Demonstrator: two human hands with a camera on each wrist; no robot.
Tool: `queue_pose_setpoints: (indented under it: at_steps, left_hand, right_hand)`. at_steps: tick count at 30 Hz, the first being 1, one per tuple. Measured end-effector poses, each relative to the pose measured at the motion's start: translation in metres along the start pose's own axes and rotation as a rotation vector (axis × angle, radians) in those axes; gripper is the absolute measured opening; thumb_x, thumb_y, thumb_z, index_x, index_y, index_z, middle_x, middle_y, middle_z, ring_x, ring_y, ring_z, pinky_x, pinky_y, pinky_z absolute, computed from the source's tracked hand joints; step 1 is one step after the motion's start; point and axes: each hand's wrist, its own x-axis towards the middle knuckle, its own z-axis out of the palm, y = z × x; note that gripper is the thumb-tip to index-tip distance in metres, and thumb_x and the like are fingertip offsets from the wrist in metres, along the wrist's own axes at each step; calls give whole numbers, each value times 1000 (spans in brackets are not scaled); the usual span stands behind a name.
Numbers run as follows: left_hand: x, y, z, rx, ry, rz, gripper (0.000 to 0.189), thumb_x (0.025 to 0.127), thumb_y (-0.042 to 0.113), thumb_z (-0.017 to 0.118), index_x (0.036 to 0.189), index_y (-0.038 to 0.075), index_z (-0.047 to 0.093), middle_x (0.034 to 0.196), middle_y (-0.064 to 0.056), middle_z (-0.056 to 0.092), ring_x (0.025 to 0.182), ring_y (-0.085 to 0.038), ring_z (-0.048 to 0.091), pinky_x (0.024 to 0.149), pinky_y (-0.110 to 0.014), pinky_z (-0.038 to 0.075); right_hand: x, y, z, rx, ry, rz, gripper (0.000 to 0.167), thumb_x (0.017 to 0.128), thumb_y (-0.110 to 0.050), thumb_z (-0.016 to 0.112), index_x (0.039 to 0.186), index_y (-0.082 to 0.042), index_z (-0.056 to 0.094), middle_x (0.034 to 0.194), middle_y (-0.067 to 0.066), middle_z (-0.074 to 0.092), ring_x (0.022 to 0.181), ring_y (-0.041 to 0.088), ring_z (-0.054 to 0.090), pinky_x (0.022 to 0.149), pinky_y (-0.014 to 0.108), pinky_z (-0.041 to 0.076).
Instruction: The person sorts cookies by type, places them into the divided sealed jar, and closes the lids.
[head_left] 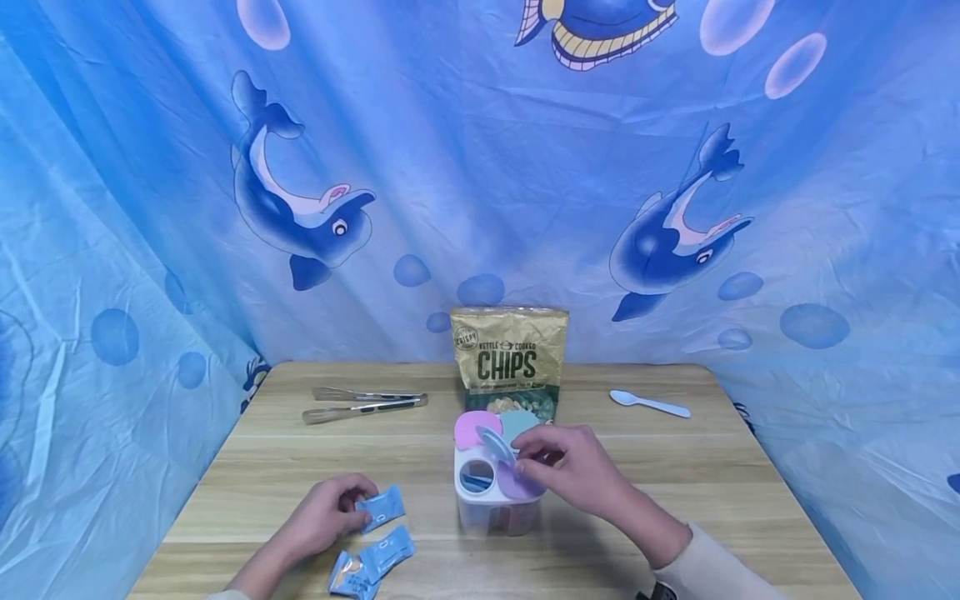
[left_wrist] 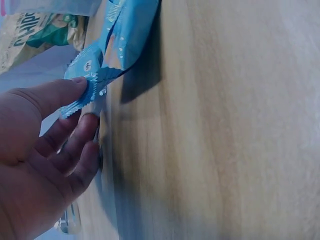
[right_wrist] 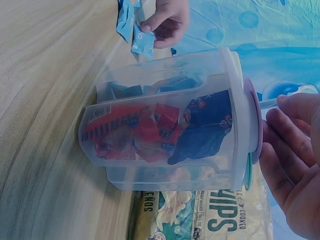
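Observation:
My left hand (head_left: pixel 330 510) pinches a small blue snack packet (head_left: pixel 381 508) by its crimped end, thumb on top in the left wrist view. Two more blue packets (head_left: pixel 386 552) lie overlapping on the table just nearer to me. At the centre stands a clear divided container (head_left: pixel 495 515) with a white top and coloured flip lids. My right hand (head_left: pixel 573 468) holds its pale blue lid (head_left: pixel 495 446) tilted up, the fingers by the purple lid (head_left: pixel 517 482). Beside it, the uncovered round opening (head_left: pixel 476 477) shows blue inside. Red packets (right_wrist: pixel 145 127) and a dark blue packet (right_wrist: pixel 205 127) show through the wall.
Behind the container stands a chips bag (head_left: pixel 513 358). Metal tongs (head_left: pixel 365 407) lie at the back left, and a white spoon (head_left: pixel 649 404) lies at the back right. A blue curtain (head_left: pixel 480 167) hangs behind the wooden table (head_left: pixel 660 517).

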Motion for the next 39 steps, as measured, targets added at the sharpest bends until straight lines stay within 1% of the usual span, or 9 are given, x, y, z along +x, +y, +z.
queue_pose_setpoints:
  at_steps: [4,7,12,16,21,26,29,32,39]
  left_hand:
    - [-3,2,-2,-70,7,-8,27,86,10,79,111,13,71,98,-1,67,82,-9,62,69,-24,53]
    - [-5,8,-5,-128,17,-19,27,87,9,77,114,9,71,100,-5,69,81,-12,65,67,-27,56]
    - [-5,24,-14,-136,98,-11,31,88,8,78,117,9,71,104,-5,71,84,-11,66,72,-26,58]
    - [-1,41,-21,-132,172,8,31,88,8,78,118,10,72,103,-3,71,88,-9,65,78,-24,57]
    - [1,71,-28,-136,208,28,28,90,15,79,117,14,74,102,0,73,88,-10,66,77,-25,58]
    - [1,105,-30,-180,238,114,29,88,18,82,116,14,74,100,0,75,86,-9,68,75,-26,58]
    - [2,125,-29,-220,248,185,27,87,16,82,112,12,73,98,-1,76,84,-9,68,74,-27,57]
    - [4,141,-24,-244,235,245,23,87,15,82,109,12,73,97,-1,77,83,-10,68,74,-28,57]
    - [17,164,-10,-253,169,271,24,89,17,81,112,13,76,96,1,76,85,-10,68,73,-28,57]
  right_hand:
    - [0,-1,1,-5,6,7,20,88,-13,81,107,-17,77,92,-6,78,77,5,71,67,28,61]
    - [-1,-1,1,-8,9,5,20,88,-12,81,107,-17,77,91,-6,78,77,5,71,66,28,61]
    - [-2,0,1,-1,7,-5,19,89,-14,80,108,-15,77,92,-3,79,77,6,71,66,28,61]
    - [-2,-3,1,14,5,5,20,89,-16,80,108,-14,77,93,-1,79,78,7,71,67,28,61]
    - [-2,-4,1,18,6,5,21,89,-16,81,109,-13,76,94,0,79,78,8,71,67,27,61]
    - [-2,-1,1,13,10,-5,20,89,-14,80,108,-14,76,93,-1,79,77,7,71,66,28,61]
    - [-2,1,1,8,13,-10,19,89,-14,80,107,-14,76,92,-2,79,77,7,71,66,27,61]
    - [-2,1,1,6,14,-11,19,89,-13,80,107,-15,76,92,-3,79,76,6,71,66,27,61]
    - [-1,0,1,4,7,7,18,90,-14,79,107,-16,76,92,-3,79,77,6,71,66,27,61]
